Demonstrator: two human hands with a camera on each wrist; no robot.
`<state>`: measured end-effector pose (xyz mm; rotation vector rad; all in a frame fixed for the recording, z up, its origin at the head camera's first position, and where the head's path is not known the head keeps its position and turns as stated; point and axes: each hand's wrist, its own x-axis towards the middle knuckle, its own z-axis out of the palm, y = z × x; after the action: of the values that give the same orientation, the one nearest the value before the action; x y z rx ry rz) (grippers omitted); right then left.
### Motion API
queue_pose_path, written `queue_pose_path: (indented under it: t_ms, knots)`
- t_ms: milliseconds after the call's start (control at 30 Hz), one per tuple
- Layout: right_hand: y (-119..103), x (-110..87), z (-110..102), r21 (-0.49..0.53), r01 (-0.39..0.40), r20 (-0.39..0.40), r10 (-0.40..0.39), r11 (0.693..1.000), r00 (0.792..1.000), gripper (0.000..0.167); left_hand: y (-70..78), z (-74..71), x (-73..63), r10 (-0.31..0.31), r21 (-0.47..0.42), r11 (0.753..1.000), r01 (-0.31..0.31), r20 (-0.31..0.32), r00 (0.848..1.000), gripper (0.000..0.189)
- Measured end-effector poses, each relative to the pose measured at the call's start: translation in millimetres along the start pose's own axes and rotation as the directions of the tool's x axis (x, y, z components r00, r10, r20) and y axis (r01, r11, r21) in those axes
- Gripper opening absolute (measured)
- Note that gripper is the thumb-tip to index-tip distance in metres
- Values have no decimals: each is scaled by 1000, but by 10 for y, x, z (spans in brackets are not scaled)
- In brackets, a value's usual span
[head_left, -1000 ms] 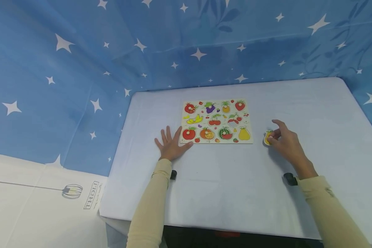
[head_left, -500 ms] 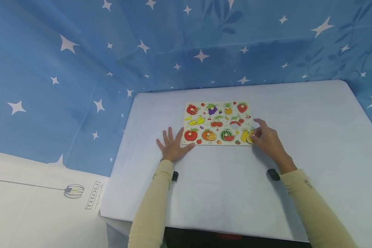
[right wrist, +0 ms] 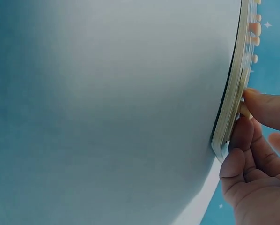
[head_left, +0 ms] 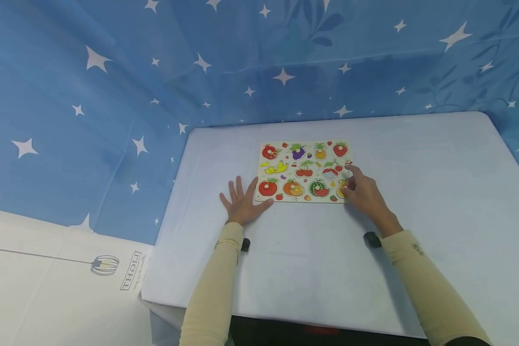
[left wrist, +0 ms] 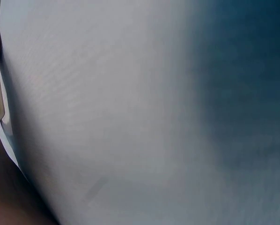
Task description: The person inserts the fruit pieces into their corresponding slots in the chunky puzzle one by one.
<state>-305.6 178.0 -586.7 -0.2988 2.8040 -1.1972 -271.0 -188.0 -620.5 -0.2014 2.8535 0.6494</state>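
Note:
A cream fruit puzzle board (head_left: pixel 300 200) lies on the table, filled with knobbed pieces such as the red apple (head_left: pixel 268 188) and the watermelon (head_left: pixel 319 188). With fingers spread, my left hand (head_left: pixel 243 206) touches the board's lower left corner between thumb and index finger. My right hand (head_left: pixel 365 194) pinches the yellow pear puzzle piece (head_left: pixel 340 189) over the lower right slot, partly covering it. In the right wrist view, thumb and finger grip its small knob (right wrist: pixel 244 110), and the piece lies at or very near the board's surface. Whether it is fully seated, I cannot tell.
A white cloth covers the table (head_left: pixel 302 269). Behind it hangs a blue curtain (head_left: pixel 224 91) with white stars. Dark wrist cameras (head_left: pixel 372 239) sit below both hands. The table's front edge runs under my forearms.
My right hand has carried the pear piece left from the bare table on the right to the printed pear slot, and down onto the board. The left hand stays at its corner.

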Motion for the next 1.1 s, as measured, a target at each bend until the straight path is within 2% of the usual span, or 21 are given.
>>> queue_pose_path:
  t_ms: [200, 333, 467, 533, 767, 900, 1000, 1100]
  knots:
    - [6, -13, -25, -7, -4, 24, 4, 1000, 1000, 68, 78, -43, -53, -7, -10, 1000, 7, 29, 1000, 100]
    - [-12, -18, -53, -33, -11, 55, 13, 999, 998, 67, 98, -40, -61, 3, -2, 1000, -3, 25, 1000, 99]
    - [-43, 20, -67, -59, -4, 79, 8, 998, 997, 66, 71, -15, -3, 15, 21, 1000, -15, 5, 1000, 100]
    - [-45, 50, -69, -59, -1, 92, 6, 998, 996, 66, 58, -14, 22, 19, 5, 1000, -19, -6, 1000, 100]
    - [-12, 45, -102, 14, -47, 136, 44, 999, 990, 73, -82, 90, 109, 47, 25, 999, -46, -22, 999, 102]
    - [27, -22, -141, 51, -45, 166, 36, 998, 985, 74, -178, 117, 69, 53, 20, 998, -53, -16, 998, 104]
    - [72, -63, -174, 23, -48, 178, 44, 999, 983, 76, -256, 92, 12, 70, 14, 997, -70, 18, 997, 106]
    - [130, -89, -220, -61, -32, 171, 42, 998, 984, 82, -356, 32, -43, 102, 33, 994, -104, 64, 993, 108]
